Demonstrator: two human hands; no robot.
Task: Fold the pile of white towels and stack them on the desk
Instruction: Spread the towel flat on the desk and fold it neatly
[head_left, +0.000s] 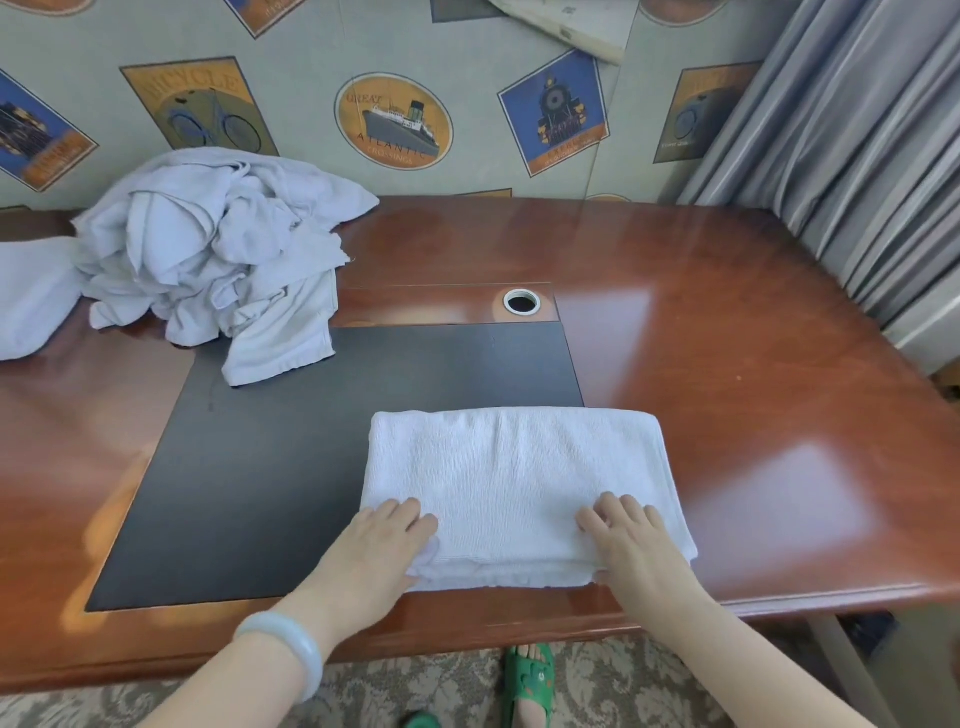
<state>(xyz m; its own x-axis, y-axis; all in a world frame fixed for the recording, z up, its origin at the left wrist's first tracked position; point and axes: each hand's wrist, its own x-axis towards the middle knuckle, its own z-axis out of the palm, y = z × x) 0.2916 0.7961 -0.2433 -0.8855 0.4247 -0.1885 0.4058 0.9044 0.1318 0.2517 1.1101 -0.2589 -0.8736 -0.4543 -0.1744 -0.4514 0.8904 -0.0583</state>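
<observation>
A white towel (519, 478), folded into a flat rectangle, lies at the desk's near edge, half on the black desk mat (270, 467). My left hand (382, 551) holds its near left corner, fingers on top and thumb tucked under the bunched edge. My right hand (631, 545) holds the near right corner the same way, thumb at the hem. A crumpled pile of white towels (208, 249) sits at the back left of the desk, one towel hanging down onto the mat.
The glossy brown desk (727, 364) has a round cable hole (521, 302) behind the mat. Patterned wallpaper backs it, and grey curtains (857, 156) hang at the right. A foot in a green sandal (530, 680) shows below the desk edge.
</observation>
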